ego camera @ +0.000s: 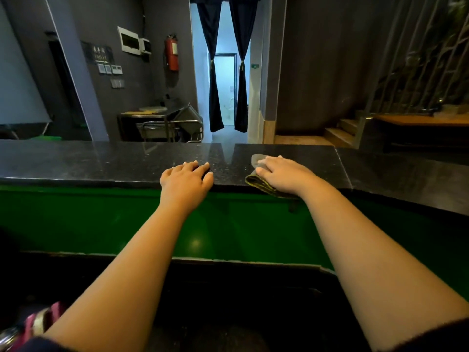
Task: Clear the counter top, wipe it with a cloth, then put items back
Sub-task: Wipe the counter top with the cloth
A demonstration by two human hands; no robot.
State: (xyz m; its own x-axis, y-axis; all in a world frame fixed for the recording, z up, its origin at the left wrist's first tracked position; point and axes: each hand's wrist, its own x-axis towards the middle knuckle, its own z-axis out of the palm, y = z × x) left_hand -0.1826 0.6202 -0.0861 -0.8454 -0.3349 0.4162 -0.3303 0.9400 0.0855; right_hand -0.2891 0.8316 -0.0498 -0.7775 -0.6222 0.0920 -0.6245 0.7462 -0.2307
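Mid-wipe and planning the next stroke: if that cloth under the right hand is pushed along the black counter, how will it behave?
The cloth looks soft and floppy: its edge droops over the counter rim. It probably slides easily, since the stone looks polished. It may bunch unless the right hand presses flat.

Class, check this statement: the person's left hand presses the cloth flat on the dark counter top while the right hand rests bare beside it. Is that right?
Not quite: the hands are swapped. In the head view the right hand presses the cloth on the dark counter top; the left hand rests bare beside it.
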